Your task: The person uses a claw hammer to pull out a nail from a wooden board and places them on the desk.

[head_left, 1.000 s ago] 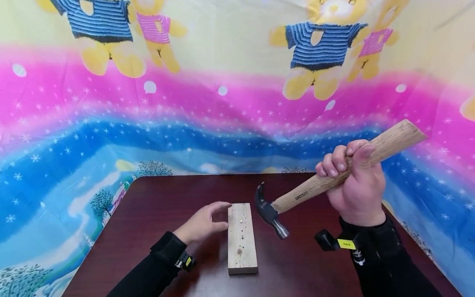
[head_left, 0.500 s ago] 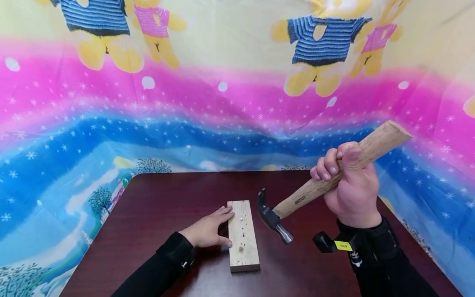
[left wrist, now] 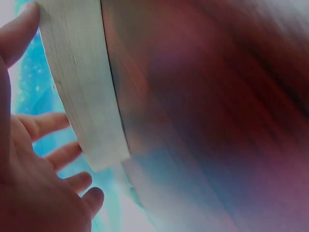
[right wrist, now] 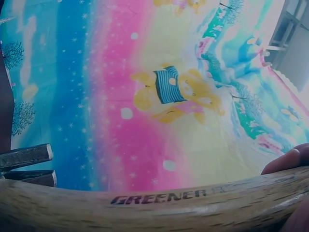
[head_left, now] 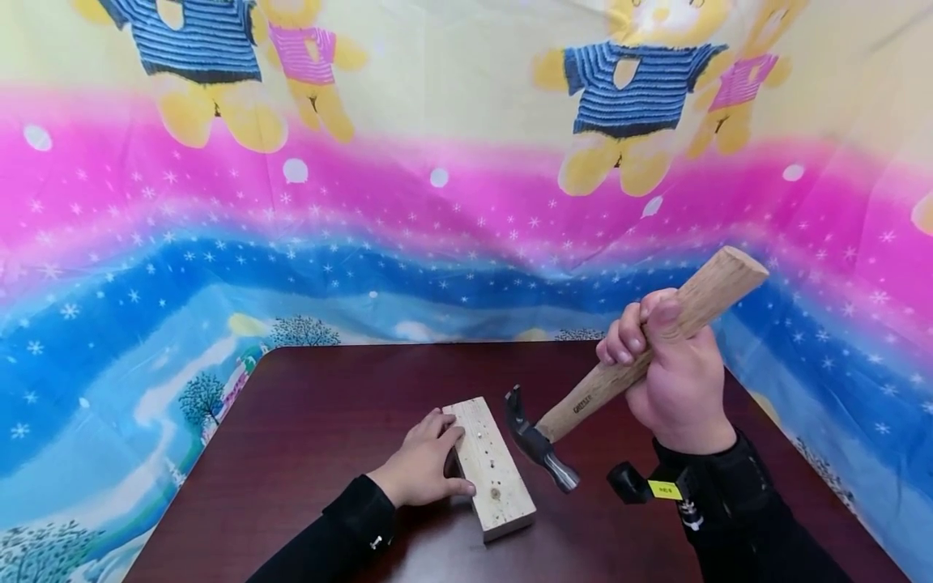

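A pale wooden block (head_left: 499, 478) lies slantwise on the dark table, with several small marks and a light dot on its top face. My left hand (head_left: 419, 468) touches its left long side with fingertips and thumb. The left wrist view shows the thumb and fingers along one edge of the block (left wrist: 79, 82), spread apart. My right hand (head_left: 681, 389) grips a claw hammer (head_left: 594, 393) by its wooden handle, held up right of the block, with the head low and apart from the wood. In the right wrist view, the handle (right wrist: 159, 203) reads GREENER.
The reddish-brown table (head_left: 350, 397) has its far edge against a printed curtain (head_left: 437, 210) with bears and snowflakes. The curtain also runs along the left and right sides.
The block has turned, its near end swinging right, as my left hand came to touch it and moved right. My right hand has shifted left and slightly down with the hammer.
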Demonstrator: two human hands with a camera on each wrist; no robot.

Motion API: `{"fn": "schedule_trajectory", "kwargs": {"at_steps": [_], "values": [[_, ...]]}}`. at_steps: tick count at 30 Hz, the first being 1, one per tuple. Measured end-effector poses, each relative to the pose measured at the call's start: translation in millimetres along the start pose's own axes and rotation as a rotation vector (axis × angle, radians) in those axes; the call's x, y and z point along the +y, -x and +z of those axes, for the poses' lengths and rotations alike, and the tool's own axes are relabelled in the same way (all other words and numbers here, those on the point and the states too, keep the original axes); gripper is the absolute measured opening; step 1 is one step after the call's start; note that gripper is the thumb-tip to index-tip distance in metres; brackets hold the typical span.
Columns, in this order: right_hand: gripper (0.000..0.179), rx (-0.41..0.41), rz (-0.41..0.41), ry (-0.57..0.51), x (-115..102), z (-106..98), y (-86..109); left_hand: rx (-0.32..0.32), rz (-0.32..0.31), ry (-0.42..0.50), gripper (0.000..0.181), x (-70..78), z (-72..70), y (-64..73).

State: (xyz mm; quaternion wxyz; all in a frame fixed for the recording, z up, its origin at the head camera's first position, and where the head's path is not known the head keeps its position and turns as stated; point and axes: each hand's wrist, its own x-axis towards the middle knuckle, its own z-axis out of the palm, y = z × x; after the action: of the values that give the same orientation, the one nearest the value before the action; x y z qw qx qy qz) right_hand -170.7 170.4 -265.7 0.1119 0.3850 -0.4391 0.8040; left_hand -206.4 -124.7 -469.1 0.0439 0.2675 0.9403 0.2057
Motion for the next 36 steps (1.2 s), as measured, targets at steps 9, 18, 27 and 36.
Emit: {"fn": "schedule_trajectory", "kwargs": {"at_steps": [9,18,27,36], "values": [[0.022,-0.005,0.051,0.016,2.5,-2.2,3.8,0.064,0.045,-0.148,0.062,12.8,5.1,1.0],[0.025,0.019,0.291,0.381,9.3,12.3,-3.6,0.038,0.033,-0.226,0.077,18.2,5.2,-8.2],[0.035,-0.136,0.561,0.669,34.5,20.7,-17.1,0.107,0.062,-0.275,0.045,20.5,-2.5,-17.7],[0.038,-0.298,0.729,0.849,91.1,35.1,-29.2,0.100,0.104,-0.357,0.041,20.5,-7.5,-20.7]]}}
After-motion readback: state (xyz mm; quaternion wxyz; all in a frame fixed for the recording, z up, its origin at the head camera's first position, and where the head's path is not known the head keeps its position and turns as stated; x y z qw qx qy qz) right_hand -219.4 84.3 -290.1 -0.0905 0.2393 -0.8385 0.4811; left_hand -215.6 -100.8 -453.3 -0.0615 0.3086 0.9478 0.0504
